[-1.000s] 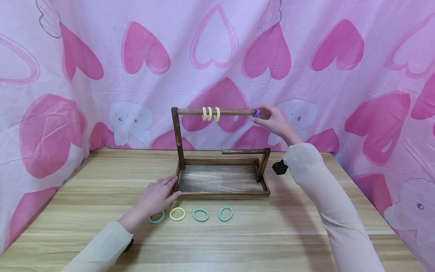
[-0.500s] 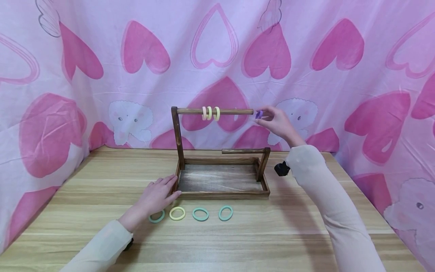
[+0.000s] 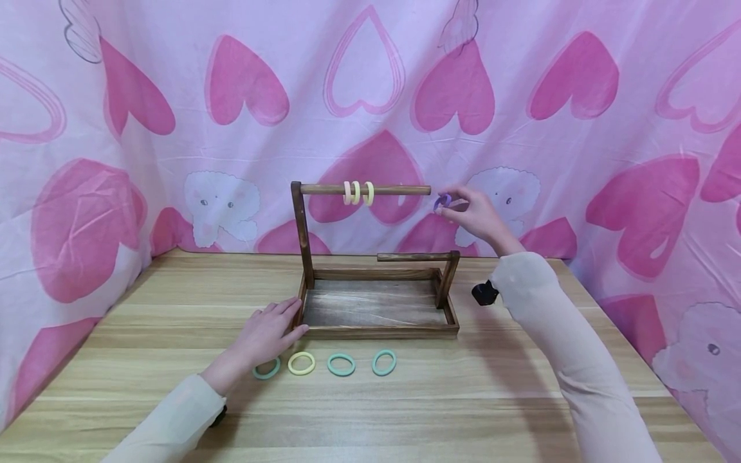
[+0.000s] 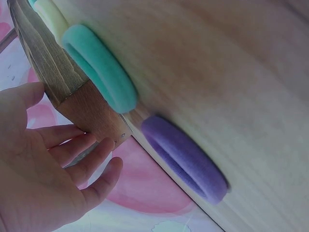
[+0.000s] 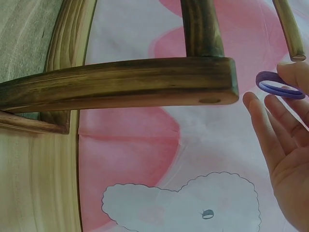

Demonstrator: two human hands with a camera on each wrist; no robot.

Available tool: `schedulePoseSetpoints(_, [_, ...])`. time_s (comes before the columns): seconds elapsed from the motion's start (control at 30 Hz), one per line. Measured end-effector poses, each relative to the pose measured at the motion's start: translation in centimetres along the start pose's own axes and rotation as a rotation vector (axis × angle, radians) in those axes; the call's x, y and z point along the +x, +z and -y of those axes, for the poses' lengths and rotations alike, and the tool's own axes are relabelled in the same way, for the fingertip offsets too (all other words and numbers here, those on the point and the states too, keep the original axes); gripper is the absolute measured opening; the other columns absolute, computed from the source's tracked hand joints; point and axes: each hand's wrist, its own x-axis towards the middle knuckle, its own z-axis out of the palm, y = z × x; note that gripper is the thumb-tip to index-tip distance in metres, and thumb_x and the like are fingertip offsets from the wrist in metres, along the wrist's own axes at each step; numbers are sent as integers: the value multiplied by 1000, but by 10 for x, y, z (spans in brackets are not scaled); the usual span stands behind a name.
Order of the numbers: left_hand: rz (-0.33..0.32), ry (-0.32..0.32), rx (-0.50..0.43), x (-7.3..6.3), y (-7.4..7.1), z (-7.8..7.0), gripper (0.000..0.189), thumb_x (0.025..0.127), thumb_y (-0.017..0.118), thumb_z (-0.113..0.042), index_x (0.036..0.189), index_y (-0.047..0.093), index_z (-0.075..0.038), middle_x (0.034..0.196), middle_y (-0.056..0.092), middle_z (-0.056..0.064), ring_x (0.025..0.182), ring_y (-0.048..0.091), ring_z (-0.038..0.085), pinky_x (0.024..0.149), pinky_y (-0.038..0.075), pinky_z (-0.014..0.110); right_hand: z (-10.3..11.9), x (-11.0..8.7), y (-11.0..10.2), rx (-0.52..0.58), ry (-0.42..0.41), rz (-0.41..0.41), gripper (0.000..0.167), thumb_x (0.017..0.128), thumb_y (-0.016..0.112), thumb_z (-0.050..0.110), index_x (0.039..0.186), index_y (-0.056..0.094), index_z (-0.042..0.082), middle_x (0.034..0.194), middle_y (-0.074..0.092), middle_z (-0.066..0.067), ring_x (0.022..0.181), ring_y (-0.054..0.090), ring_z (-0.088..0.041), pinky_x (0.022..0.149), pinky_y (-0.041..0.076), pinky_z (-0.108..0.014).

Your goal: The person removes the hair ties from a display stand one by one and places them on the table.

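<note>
My right hand (image 3: 475,209) pinches a purple hair tie (image 5: 277,90) between thumb and fingers, just right of the free end of the upper bar (image 3: 405,190) of a dark wooden stand. Three pale hair ties, one pinkish and two yellow (image 3: 370,194), hang on that bar. My left hand (image 3: 263,334) rests with extended fingers against the left front corner of the stand's tray (image 3: 382,332). In the left wrist view, a second purple hair tie (image 4: 186,159) and a teal hair tie (image 4: 101,70) lie on the table near that hand.
In front of the tray lie a yellow hair tie (image 3: 301,373) and more teal ones (image 3: 341,374). A shorter, lower bar (image 3: 411,258) with nothing on it points left from the stand's right post (image 3: 448,283). A pink heart-print curtain (image 3: 370,64) encloses the wooden table (image 3: 405,418).
My right hand has drawn the purple hair tie off the bar's end, right and slightly down, and the tie has turned to show its opening. My left hand stays on the tray corner.
</note>
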Motion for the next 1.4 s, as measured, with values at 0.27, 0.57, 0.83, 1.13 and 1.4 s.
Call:
schedulePoseSetpoints(0.27, [-2, -2, -3, 0, 0, 0, 58, 87, 51, -40, 127, 45, 1, 128, 43, 17, 109, 43, 39, 83, 34, 55, 0, -5, 1, -9, 36, -3, 40, 80, 66, 21, 116, 56, 4, 98, 60, -12, 89, 58, -22, 70, 48, -28])
schedulePoseSetpoints(0.57, [-10, 3, 1, -1, 1, 0, 57, 87, 52, -39, 126, 46, 2, 128, 43, 17, 109, 43, 40, 82, 34, 55, 23, -21, 1, -25, -33, 4, 38, 81, 64, 15, 115, 56, 0, 98, 60, -15, 91, 54, -24, 76, 44, -33])
schedulePoseSetpoints(0.83, [-11, 1, 4, -1, 1, 0, 57, 87, 52, -39, 127, 45, 2, 128, 43, 17, 109, 43, 40, 82, 34, 55, 17, -27, 3, 1, -22, 20, 43, 81, 64, 24, 119, 55, 6, 99, 61, -8, 89, 56, -19, 76, 45, -31])
schedulePoseSetpoints(1.13, [-13, 3, 3, 0, 1, 0, 57, 87, 52, -39, 126, 46, 2, 128, 43, 17, 108, 43, 39, 81, 35, 54, 20, -40, 10, 163, -77, 61, 40, 80, 66, 14, 116, 54, 2, 100, 61, -12, 90, 56, -23, 78, 44, -27])
schedulePoseSetpoints(1.4, [-17, 3, 0, 0, 1, 0, 57, 87, 52, -38, 126, 46, 2, 128, 43, 17, 108, 43, 39, 81, 35, 54, 37, -57, 16, 193, -66, 108, 38, 81, 63, 5, 115, 51, -5, 102, 58, -21, 86, 58, -25, 74, 47, -30])
